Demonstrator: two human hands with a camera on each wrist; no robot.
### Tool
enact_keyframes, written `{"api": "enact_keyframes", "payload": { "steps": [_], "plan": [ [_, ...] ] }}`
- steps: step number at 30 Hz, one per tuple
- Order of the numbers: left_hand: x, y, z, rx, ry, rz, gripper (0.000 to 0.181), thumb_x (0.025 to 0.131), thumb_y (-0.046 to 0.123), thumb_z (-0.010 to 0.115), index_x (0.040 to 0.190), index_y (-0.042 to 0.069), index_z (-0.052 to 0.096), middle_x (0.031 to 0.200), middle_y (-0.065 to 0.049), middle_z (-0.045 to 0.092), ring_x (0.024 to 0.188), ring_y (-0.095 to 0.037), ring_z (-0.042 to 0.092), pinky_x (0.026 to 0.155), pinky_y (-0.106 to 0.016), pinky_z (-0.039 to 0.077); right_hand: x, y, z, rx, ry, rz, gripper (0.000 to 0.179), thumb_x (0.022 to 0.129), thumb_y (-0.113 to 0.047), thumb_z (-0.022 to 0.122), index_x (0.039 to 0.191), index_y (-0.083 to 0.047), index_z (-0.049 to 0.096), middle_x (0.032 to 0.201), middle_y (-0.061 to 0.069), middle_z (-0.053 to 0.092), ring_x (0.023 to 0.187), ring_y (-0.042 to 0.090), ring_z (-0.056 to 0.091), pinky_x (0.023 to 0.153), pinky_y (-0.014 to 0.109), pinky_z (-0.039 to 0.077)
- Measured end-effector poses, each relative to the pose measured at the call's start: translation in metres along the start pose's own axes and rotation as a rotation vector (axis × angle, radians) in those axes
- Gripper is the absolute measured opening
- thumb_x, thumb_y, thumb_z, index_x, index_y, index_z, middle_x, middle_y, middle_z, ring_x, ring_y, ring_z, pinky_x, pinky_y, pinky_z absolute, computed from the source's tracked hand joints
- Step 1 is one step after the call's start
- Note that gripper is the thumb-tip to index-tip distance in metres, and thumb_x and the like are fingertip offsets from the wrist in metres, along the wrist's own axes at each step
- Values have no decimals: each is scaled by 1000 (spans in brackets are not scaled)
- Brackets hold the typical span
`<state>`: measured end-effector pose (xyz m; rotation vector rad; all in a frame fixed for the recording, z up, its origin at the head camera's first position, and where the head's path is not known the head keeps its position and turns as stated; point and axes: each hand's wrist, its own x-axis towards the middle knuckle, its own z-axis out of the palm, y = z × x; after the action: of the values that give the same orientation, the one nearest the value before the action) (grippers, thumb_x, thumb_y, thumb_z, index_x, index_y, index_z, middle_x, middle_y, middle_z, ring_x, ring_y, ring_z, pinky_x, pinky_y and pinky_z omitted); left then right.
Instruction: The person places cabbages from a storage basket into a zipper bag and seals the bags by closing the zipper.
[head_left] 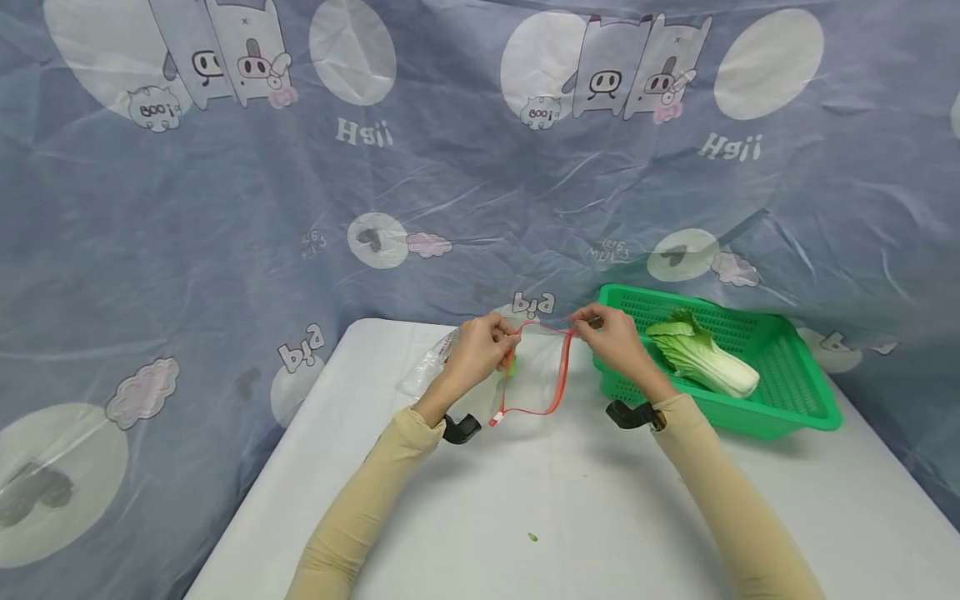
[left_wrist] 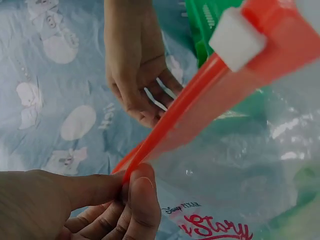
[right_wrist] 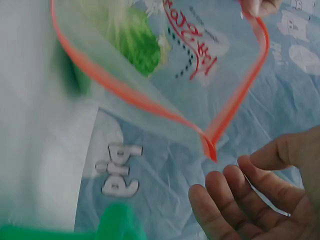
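A clear plastic zip bag (head_left: 538, 371) with a red-orange zip edge hangs over the back of the table, its mouth spread. My left hand (head_left: 477, 348) pinches the zip edge between thumb and fingers. Red lettering and a white slider (left_wrist: 237, 41) show close up in the left wrist view. Through the plastic, a leafy green vegetable (right_wrist: 132, 42) is visible in the right wrist view. My right hand (right_wrist: 250, 200) is just beside the bag's red corner, fingers spread loosely and apart from it.
To the right stands a green plastic basket (head_left: 780, 412) holding a leafy cabbage with a white stalk (head_left: 705, 354). Crumpled clear plastic (head_left: 427, 371) lies left of the bag. A small green scrap (head_left: 532, 537) is on the white table (head_left: 585, 500). Printed cloth (head_left: 480, 183) hangs behind.
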<state>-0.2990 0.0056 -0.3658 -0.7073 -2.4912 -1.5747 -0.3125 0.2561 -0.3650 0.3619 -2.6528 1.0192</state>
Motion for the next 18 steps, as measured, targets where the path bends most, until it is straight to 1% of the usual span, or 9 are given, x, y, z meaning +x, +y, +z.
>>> {"api": "enact_keyframes", "payload": {
  "steps": [3,5,7,11,12,13,15,17,18],
  "plan": [
    [-4,-2,5,12,-26,-10,8,92,10,64,87,5,63,64,-7,65,55,-29,66,49,-31,55,-3,15,-15,-23,37,31,25,99,-24,53,111,-5,64,101,15,68,88,27,64,68,36,51],
    [-6,-1,7,15,-42,-20,8,92,9,65,85,4,64,63,-6,65,54,-28,66,48,-28,54,-5,25,-30,-51,34,72,28,98,-25,54,112,-2,62,102,18,67,89,30,64,71,38,51],
    [-7,0,9,16,-58,-23,9,91,9,65,85,4,64,63,-7,65,52,-24,66,47,-27,53,-7,37,-46,-98,-3,129,34,97,-28,56,115,1,59,104,21,65,92,33,63,74,41,52],
    [-8,2,10,10,-72,-18,9,91,7,64,84,3,63,63,-8,66,49,-17,63,46,-26,52,-10,61,-79,-197,-159,247,57,95,-35,59,126,12,47,119,32,55,97,39,58,79,48,50],
    [-8,3,10,13,-73,-21,9,91,8,64,84,4,63,63,-8,66,49,-16,63,46,-25,52,-9,68,-85,-215,-195,278,56,94,-36,60,117,14,48,108,33,54,89,39,57,77,47,49],
    [-9,3,10,14,-72,-22,9,92,8,64,84,4,63,62,-8,66,49,-17,63,46,-26,52,-9,75,-90,-232,-220,299,60,94,-36,60,119,16,47,112,36,51,92,42,55,79,50,48],
    [-9,3,10,19,-72,-27,9,92,9,64,84,4,63,62,-7,65,51,-20,64,46,-25,52,-7,88,-98,-268,-235,327,65,92,-34,62,123,20,44,117,41,46,97,49,52,82,54,47],
    [-10,4,10,19,-75,-36,10,92,10,65,84,5,63,63,-7,65,54,-26,66,46,-25,52,-7,100,-104,-291,-232,348,64,92,-29,63,124,22,44,122,44,43,102,54,49,85,57,46],
    [-11,4,10,22,-78,-41,10,92,10,65,84,5,63,63,-7,66,56,-28,67,46,-25,52,-6,107,-106,-306,-228,357,55,91,-27,63,114,21,50,111,42,48,97,54,51,81,56,48]
  ]
}}
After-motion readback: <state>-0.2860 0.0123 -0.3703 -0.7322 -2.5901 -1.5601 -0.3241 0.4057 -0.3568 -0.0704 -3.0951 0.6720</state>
